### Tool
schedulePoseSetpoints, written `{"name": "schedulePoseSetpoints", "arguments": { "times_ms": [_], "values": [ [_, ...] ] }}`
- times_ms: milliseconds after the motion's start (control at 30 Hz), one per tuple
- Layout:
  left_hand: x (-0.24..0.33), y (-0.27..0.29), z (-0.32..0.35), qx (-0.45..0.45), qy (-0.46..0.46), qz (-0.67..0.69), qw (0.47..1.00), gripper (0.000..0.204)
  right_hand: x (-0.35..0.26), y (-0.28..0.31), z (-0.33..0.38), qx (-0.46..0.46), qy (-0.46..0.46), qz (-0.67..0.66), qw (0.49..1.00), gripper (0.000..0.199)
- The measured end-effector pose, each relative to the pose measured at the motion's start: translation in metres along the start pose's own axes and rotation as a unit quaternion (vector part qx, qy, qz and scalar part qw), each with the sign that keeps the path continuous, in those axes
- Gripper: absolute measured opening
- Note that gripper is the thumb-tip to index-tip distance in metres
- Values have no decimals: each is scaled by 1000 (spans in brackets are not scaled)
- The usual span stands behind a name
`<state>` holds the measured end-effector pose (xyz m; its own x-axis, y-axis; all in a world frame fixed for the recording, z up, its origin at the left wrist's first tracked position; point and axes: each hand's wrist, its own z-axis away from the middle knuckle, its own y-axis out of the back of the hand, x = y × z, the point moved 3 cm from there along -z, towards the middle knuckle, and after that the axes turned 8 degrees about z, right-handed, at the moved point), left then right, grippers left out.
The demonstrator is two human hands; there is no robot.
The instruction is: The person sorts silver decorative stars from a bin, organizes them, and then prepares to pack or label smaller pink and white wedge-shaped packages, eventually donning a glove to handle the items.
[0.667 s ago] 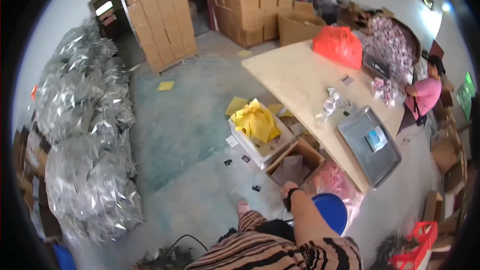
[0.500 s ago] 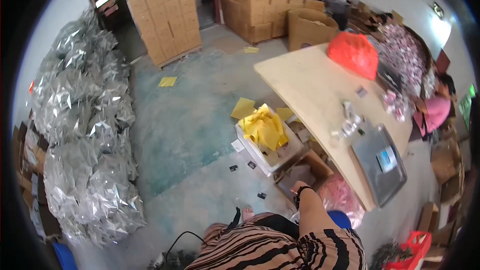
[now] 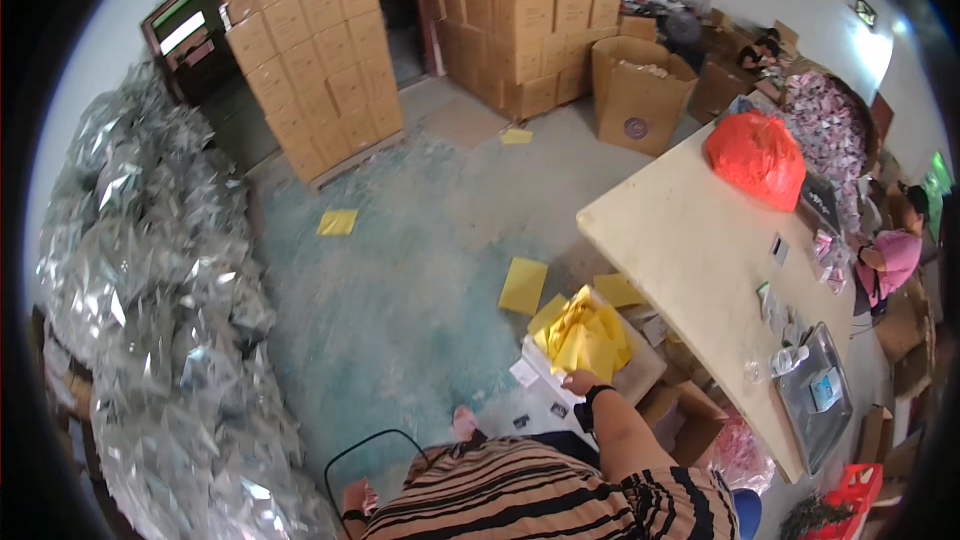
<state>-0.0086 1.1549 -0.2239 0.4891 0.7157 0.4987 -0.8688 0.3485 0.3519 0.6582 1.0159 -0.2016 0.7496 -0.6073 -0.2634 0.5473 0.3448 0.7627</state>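
Note:
My right hand (image 3: pixel 580 382), with a black band at the wrist, reaches forward with its fingers curled in; I see nothing in it. In the picture it overlaps the near rim of a white bin (image 3: pixel 541 368), and I cannot tell if they touch. Crumpled yellow sheets (image 3: pixel 585 338) fill that bin. Low at the left, my left hand (image 3: pixel 358 497) hangs beside my striped clothing, a dark band on its wrist. Its fingers are too small and partly hidden to read. A thin black curved loop (image 3: pixel 385 432) passes just above it.
A pale table (image 3: pixel 665 230) at the right bears a red bag (image 3: pixel 757 160), a grey tray (image 3: pixel 815 420) and a clear bottle (image 3: pixel 790 360). Silvery plastic bundles (image 3: pixel 180 340) line the left. Stacked cartons (image 3: pixel 325 60) stand behind. A person (image 3: pixel 890 260) in pink works far right.
The view has shifted, so the bin and table now lie further right and lower. My left hand has come into view. My right hand now overlaps the white bin instead of the open carton.

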Motion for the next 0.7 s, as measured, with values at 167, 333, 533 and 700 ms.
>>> {"name": "schedulePoseSetpoints", "arguments": {
  "times_ms": [167, 333, 533, 700],
  "values": [
    [174, 15, -71, 40, 65, 61, 995, 34, -12, 39, -47, 30, -41, -119, 992, 36],
    [318, -9, -154, -49, -77, -33, 995, 30, -28, 69, -93, -53, -152, -279, 947, 35],
    [407, -44, -258, -73, -51, -24, 996, 29, -46, 122, -235, -42, -52, -196, 978, 40],
    [416, -38, -296, -111, -179, -499, 841, 24, -107, 262, -342, -16, -59, -266, 962, 35]
  ]
}}
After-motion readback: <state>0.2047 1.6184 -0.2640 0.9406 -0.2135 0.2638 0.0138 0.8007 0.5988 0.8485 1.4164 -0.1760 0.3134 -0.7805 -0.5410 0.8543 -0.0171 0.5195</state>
